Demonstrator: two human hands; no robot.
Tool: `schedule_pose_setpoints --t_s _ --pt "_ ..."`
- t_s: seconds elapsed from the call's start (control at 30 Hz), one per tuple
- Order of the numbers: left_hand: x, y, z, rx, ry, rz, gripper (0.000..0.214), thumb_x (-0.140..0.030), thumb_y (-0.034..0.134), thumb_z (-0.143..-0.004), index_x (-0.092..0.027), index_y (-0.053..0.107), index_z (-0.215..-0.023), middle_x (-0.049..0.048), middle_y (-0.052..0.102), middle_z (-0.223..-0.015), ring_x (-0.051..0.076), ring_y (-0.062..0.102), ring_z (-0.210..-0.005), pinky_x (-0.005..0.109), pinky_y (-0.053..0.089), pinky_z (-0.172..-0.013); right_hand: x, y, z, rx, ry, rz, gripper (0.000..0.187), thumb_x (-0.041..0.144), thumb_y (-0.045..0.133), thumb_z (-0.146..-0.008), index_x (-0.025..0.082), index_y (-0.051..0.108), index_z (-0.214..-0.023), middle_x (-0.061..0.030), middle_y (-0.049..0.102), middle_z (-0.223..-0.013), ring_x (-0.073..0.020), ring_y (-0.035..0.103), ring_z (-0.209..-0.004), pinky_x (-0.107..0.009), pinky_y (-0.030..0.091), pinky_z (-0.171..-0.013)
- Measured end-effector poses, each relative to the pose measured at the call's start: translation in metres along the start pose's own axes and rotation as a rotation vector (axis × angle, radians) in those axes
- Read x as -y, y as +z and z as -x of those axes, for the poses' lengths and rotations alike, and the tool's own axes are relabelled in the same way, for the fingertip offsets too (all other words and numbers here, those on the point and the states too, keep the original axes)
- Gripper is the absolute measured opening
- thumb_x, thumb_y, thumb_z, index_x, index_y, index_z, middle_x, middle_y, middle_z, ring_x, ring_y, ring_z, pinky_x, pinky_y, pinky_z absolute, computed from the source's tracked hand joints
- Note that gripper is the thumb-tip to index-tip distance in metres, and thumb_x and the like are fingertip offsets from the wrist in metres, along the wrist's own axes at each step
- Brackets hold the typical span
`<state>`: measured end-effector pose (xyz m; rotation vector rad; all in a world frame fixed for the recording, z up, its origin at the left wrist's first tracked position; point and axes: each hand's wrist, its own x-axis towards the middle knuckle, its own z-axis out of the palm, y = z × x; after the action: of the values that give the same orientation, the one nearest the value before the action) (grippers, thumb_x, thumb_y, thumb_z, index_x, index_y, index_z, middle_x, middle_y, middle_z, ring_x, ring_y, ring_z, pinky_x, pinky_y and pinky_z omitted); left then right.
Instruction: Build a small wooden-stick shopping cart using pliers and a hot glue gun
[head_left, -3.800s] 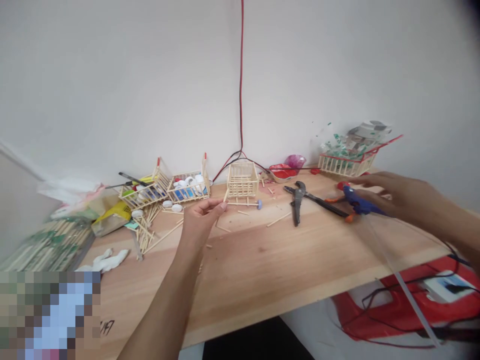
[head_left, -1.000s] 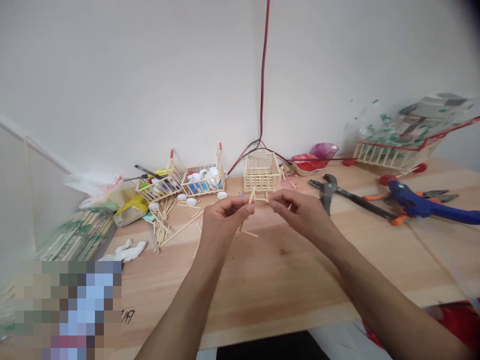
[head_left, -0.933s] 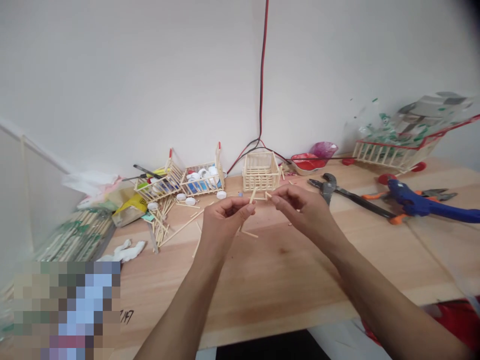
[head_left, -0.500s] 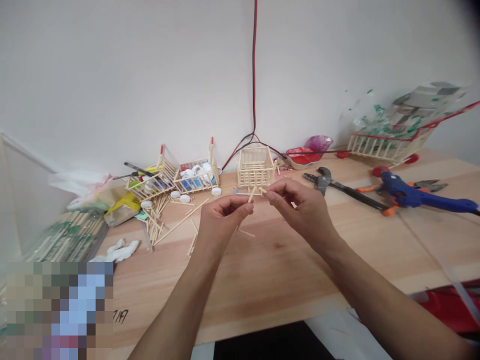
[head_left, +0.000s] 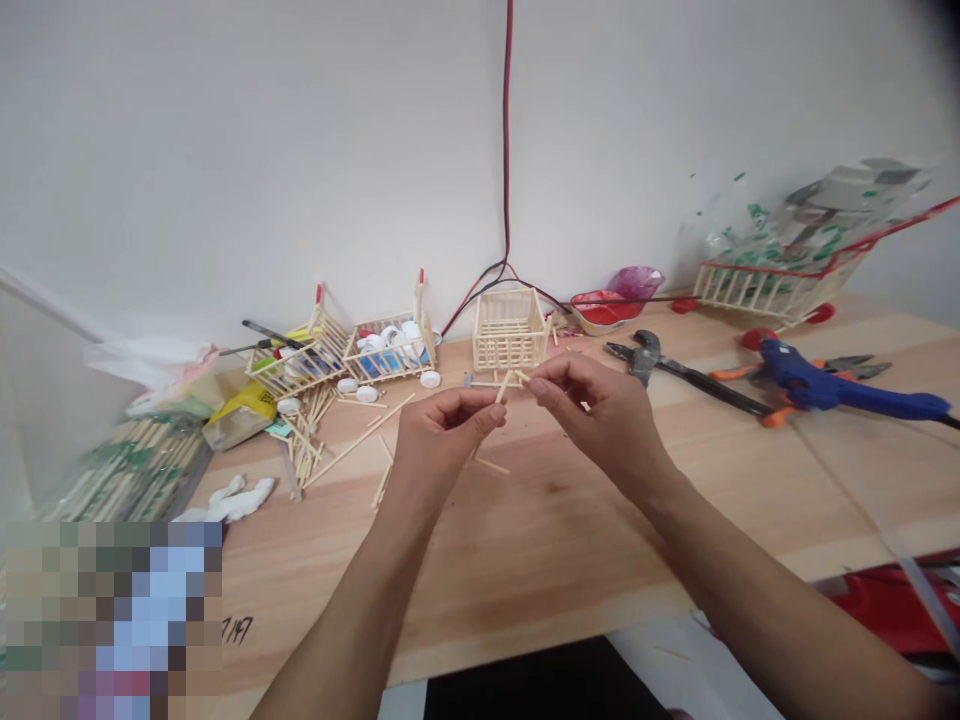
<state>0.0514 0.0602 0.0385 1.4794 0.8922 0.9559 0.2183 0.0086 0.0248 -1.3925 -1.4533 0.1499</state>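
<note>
Between its thumb and fingers my left hand [head_left: 454,425] pinches a thin wooden stick [head_left: 503,386], tilted upward. Close to it, my right hand [head_left: 581,395] is closed on a second, short wooden stick [head_left: 521,376], whose tip meets or nearly meets the first one; I cannot tell which. Just beyond my fingers stands a small basket made of wooden sticks [head_left: 510,325]. One loose stick [head_left: 492,466] lies on the wooden table [head_left: 555,560] below my hands.
Two small stick carts [head_left: 391,350] with white wheels hold bottle caps and other bits. A pile of cut sticks [head_left: 307,440] lies nearby. To the right are black-handled pliers [head_left: 705,387], a blue glue gun [head_left: 847,390], a red bowl [head_left: 604,312] and a larger red-trimmed cart [head_left: 780,290].
Both hands stay nearly in place, with the two stick ends slightly closer together. The whole view has shifted a little.
</note>
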Motion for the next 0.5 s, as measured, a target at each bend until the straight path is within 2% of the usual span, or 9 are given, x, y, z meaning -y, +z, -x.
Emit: schedule_pose_setpoints --t_s 0.27,0.5 --pt "-0.0008 0.0002 0.0001 0.003 0.004 0.0 0.017 -0.029 0.076 -0.067 -0.017 0.075 -0.079 0.0032 0.071 -0.072 0.013 0.061 -0.068 0.025 0.047 -0.066 0.0002 -0.0003 0.0007 -0.009 0.015 0.012 0.012 0.029 0.058 -0.087 0.02 0.064 -0.081 -0.0003 0.063 -0.069 -0.0111 0.049 -0.057 -0.024 0.038 -0.053" --pt "-0.0013 0.0007 0.0006 -0.007 -0.002 0.005 0.017 -0.03 0.076 -0.068 -0.018 0.075 -0.08 0.003 0.071 -0.072 0.013 0.061 -0.068 0.024 0.046 -0.066 0.0009 0.0003 0.0008 0.023 -0.041 0.018 0.014 0.03 0.058 -0.087 0.021 0.064 -0.079 -0.0006 0.066 -0.074 -0.0104 0.049 -0.057 -0.024 0.038 -0.053"
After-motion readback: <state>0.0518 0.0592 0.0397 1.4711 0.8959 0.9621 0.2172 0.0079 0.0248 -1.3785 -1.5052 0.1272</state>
